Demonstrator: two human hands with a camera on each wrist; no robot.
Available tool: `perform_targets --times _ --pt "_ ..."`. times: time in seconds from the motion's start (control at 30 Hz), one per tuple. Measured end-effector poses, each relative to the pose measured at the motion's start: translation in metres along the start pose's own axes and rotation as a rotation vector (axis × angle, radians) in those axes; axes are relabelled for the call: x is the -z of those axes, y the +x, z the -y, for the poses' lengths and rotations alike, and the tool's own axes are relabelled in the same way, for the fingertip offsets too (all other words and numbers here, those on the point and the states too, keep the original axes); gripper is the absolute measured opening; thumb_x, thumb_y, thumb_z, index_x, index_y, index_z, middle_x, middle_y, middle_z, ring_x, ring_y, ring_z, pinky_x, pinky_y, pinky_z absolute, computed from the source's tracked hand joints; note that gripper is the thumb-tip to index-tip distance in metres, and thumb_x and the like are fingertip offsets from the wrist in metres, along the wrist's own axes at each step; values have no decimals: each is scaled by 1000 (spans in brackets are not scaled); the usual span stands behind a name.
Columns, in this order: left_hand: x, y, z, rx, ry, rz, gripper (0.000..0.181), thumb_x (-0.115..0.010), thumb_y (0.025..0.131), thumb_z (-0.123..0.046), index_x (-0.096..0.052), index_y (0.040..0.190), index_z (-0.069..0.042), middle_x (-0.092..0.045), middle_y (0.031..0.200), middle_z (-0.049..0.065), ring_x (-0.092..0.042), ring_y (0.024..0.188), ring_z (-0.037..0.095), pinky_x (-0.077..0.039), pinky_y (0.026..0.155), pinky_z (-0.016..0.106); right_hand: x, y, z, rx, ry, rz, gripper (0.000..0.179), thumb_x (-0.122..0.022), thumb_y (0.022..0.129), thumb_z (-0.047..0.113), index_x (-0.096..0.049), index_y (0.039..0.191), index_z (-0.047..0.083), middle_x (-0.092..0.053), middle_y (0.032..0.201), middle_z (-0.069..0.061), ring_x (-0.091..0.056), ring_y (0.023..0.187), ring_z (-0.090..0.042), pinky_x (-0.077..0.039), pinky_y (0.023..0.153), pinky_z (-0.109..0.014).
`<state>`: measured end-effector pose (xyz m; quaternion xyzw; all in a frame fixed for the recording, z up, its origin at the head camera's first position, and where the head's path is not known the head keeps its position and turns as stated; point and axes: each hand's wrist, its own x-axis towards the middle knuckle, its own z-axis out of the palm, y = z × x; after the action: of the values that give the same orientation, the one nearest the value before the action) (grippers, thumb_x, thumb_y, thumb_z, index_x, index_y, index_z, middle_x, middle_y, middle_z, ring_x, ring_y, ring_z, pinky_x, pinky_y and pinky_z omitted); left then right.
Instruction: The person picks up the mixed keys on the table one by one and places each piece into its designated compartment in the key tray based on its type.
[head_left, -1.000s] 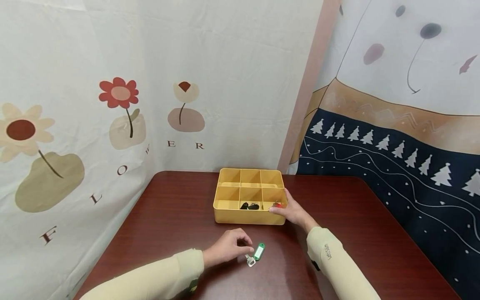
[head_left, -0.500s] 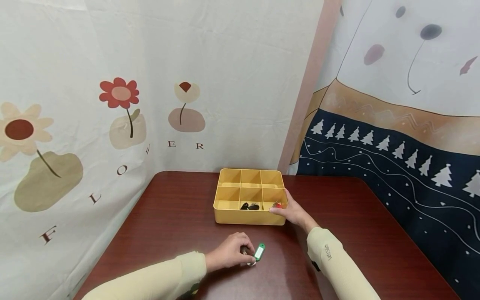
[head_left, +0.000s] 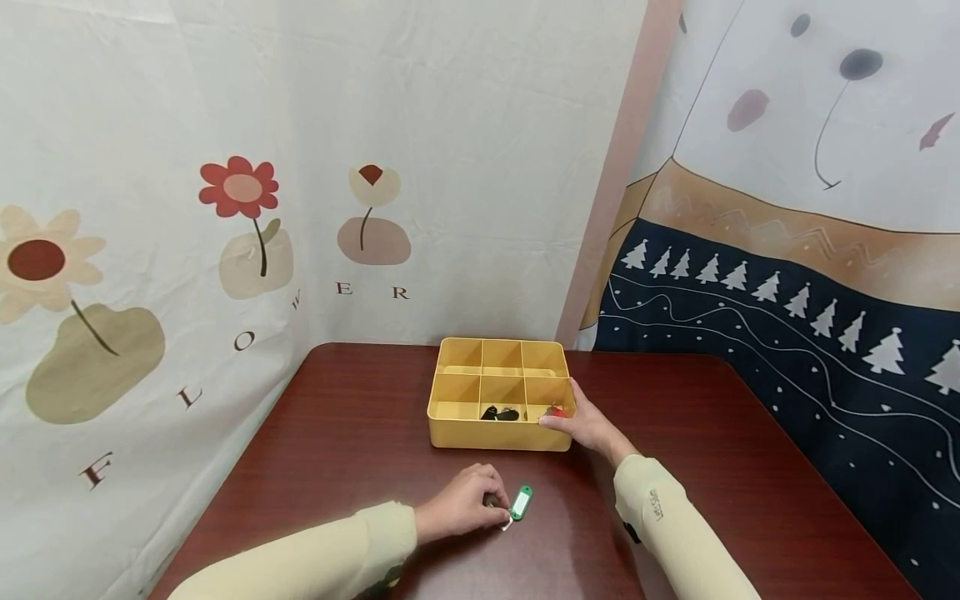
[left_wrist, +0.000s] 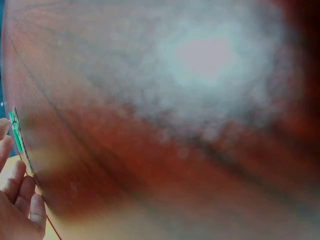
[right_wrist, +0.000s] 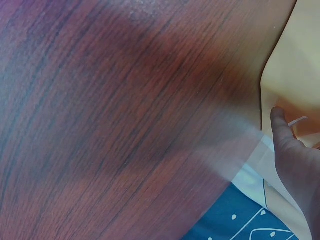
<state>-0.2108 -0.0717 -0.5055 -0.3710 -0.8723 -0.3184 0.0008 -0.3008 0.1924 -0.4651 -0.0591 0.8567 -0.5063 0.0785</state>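
My left hand [head_left: 465,502] is low over the table in the head view, thumb and index finger pinching a silver key [head_left: 507,525]. Most of the key is hidden behind the fingertips. Joined to it is a green key tag [head_left: 521,503] with a white label, just right of the fingers; in the left wrist view the green key tag [left_wrist: 17,134] appears edge-on at the far left. My right hand [head_left: 588,423] grips the right front corner of a yellow compartment box [head_left: 498,433], thumb over the front rim and fingers along the side.
Black items [head_left: 499,413] lie in the box's front middle compartment, and a small red item [head_left: 556,410] in the front right one. The dark red wooden table [head_left: 360,408] ends at the back against a printed curtain [head_left: 480,167].
My left hand has lowered slightly and moved right, closing its fingers on the key. The key has tilted and the green tag has shifted a little. The right hand and box stay put.
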Motion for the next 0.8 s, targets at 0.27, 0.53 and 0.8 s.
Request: perform_targets --times 0.27,0.53,0.8 --pt "0 1 -3 -9 53 -7 4 -80 79 -19 -77 77 -20 -55 85 -16 -46 81 0 -37 74 16 0 2 -1 8 7 -1 107 -80 84 39 -7 159 15 -37 152 -20 -42 132 -36 -24 113 -58" --pt "2 1 -5 -11 108 -10 4 -80 79 -22 -78 77 -21 -56 85 -16 -46 81 0 -38 74 18 0 2 -2 8 2 -4 110 -81 82 43 -7 160 15 -37 152 -20 -42 132 -35 -25 113 -58" --pt "5 4 -2 -14 79 -55 5 -77 79 -16 -75 74 -18 -57 84 -15 -48 80 1 -39 73 17 0 -1 0 24 20 0 109 -82 81 40 -9 159 17 -41 149 -18 -44 130 -36 -27 113 -57"
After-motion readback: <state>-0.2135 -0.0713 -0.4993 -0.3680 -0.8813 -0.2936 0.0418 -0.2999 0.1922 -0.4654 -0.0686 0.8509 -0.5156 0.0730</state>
